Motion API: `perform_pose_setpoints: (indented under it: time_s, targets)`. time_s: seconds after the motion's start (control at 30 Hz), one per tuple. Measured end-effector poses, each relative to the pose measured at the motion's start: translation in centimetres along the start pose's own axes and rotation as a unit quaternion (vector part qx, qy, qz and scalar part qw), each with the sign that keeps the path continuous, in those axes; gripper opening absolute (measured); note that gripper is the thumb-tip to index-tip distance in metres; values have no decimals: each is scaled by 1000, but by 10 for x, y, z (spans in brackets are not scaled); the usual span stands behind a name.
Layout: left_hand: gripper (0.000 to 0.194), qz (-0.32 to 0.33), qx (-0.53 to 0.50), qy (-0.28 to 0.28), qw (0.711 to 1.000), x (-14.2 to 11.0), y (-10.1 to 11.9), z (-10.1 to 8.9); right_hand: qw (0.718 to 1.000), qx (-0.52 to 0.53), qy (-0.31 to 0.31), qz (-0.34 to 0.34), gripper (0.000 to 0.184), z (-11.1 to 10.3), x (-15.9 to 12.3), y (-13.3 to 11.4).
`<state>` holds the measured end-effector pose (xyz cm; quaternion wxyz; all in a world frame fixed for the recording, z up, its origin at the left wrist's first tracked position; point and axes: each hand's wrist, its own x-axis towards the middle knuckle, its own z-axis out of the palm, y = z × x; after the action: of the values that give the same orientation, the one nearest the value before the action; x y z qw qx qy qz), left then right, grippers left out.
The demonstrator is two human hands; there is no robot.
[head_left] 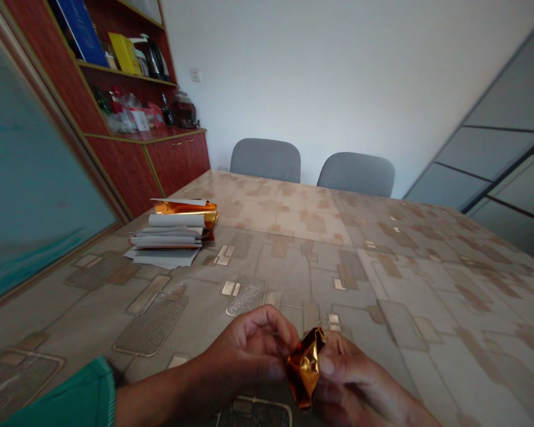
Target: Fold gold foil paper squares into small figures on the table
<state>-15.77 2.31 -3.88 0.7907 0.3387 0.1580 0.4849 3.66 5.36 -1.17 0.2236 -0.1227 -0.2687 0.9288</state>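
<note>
A folded piece of shiny gold foil paper (308, 369) is held up between both hands, low in the middle of the head view. My left hand (260, 347) has its fingers curled, with thumb and fingertips at the foil's left edge. On the other side, my right hand (349, 373) pinches the foil's right edge between thumb and fingers. The foil looks creased and narrow, with pointed ends at top and bottom. The lower fingers of my right hand are partly hidden behind it.
A stack of folded white and gold paper (173, 237) lies on the patterned tablecloth (285, 279) at the left. Two grey chairs (266, 159) stand beyond the far edge. A red-brown cabinet (178, 155) with kettle and bottles is at back left.
</note>
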Motion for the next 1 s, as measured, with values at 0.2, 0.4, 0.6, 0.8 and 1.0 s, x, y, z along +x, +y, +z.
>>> perform_pose_setpoints:
  time_s: [0.2, 0.4, 0.6, 0.8, 1.0]
  targets:
    - [15, -11, 37, 29, 999, -1, -2, -3, 999, -7, 23, 28, 16, -12, -2, 8]
    - [20, -43, 30, 66, 996, -1, -9, -8, 999, -14, 26, 35, 15, -12, 0, 7]
    - [36, -102, -35, 87, 990, -4, -7, 1, 999, -13, 17, 33, 15, -11, 2, 4]
    - [47, -120, -28, 51, 991, -3, -3, 5, 999, -14, -23, 21, 12, -7, 6, 9]
    - [53, -196, -24, 23, 980, -1, 11, 2, 999, -24, -14, 32, 21, 1, 10, 6]
